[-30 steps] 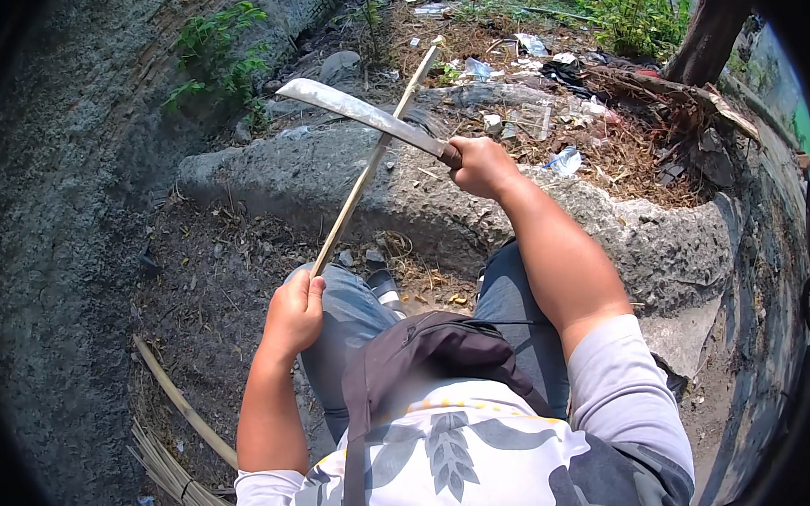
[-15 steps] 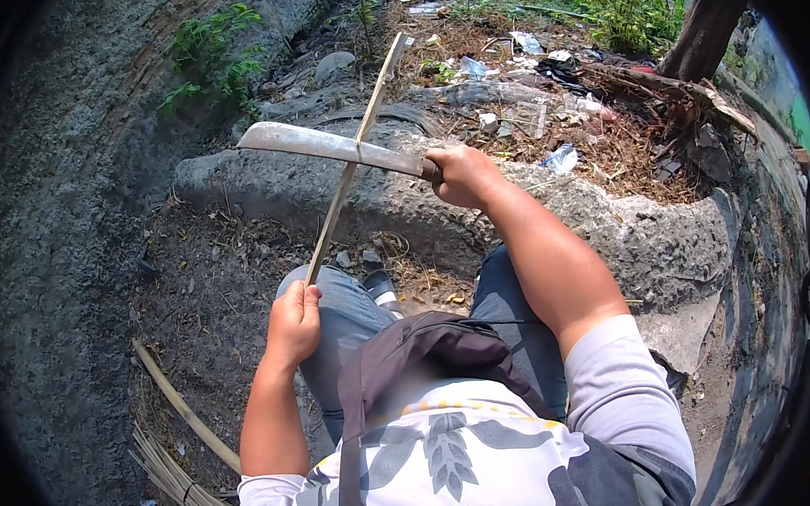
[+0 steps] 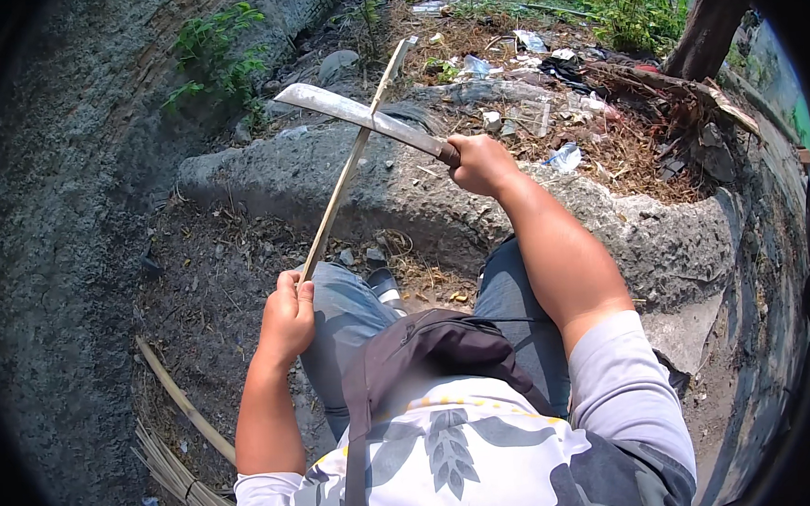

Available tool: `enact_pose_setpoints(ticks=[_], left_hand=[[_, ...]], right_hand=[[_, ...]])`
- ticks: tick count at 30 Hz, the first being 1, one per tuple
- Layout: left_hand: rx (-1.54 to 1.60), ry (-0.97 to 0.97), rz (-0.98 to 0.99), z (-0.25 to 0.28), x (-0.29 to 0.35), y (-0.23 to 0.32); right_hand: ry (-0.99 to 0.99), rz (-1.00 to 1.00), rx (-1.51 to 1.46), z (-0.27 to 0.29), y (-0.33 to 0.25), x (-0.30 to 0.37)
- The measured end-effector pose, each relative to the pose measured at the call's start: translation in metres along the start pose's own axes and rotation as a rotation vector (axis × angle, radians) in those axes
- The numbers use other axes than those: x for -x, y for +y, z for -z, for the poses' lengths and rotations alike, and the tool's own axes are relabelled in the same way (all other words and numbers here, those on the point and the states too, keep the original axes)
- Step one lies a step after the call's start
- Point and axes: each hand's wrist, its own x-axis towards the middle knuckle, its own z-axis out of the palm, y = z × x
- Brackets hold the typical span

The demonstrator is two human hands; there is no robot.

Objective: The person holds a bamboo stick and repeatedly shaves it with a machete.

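Note:
My left hand (image 3: 286, 316) is closed round the near end of a long, narrow bamboo strip (image 3: 342, 185), just beside my left knee. The strip slants up and away to the right, its far end above the concrete ledge. In my right hand (image 3: 481, 165) is the dark handle of a machete (image 3: 333, 104) with a broad, worn metal blade. That blade crosses the strip in its upper part, touching it, and its rounded tip points to the upper left. Most of the machete's handle is hidden by my fingers.
A rough concrete ledge (image 3: 273, 179) runs ahead of my knees, with litter and dry grass behind it. At the left rises a rough wall (image 3: 67, 271). A bundle of thin sticks (image 3: 183, 480) and a curved bamboo piece (image 3: 186, 402) lie at lower left. A tree trunk (image 3: 709, 22) stands far right.
The machete has moved right and slightly up along the strip, its blade now tilted more steeply. My left hand has shifted a little left and down, still holding the strip.

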Motion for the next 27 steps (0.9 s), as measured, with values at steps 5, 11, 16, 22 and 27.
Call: enact_pose_setpoints(ticks=[5, 11, 16, 22, 27], left_hand=[[-0.019, -0.003, -0.038, -0.003, -0.009, 0.01], [-0.083, -0.036, -0.049, 0.004, 0.001, 0.009], [-0.087, -0.095, 0.0, 0.008, 0.008, 0.001], [0.007, -0.069, -0.048, 0.001, 0.01, -0.013], [-0.029, -0.058, -0.101, 0.001, 0.007, -0.012]], right_hand=[[-0.094, 0.262, 0.099, 0.003, -0.037, 0.009], [-0.019, 0.296, 0.134, -0.004, -0.023, 0.002], [-0.021, -0.15, -0.048, 0.001, 0.015, -0.008], [-0.184, 0.072, -0.068, 0.004, -0.014, 0.003], [-0.087, 0.378, 0.145, -0.005, -0.034, 0.011]])
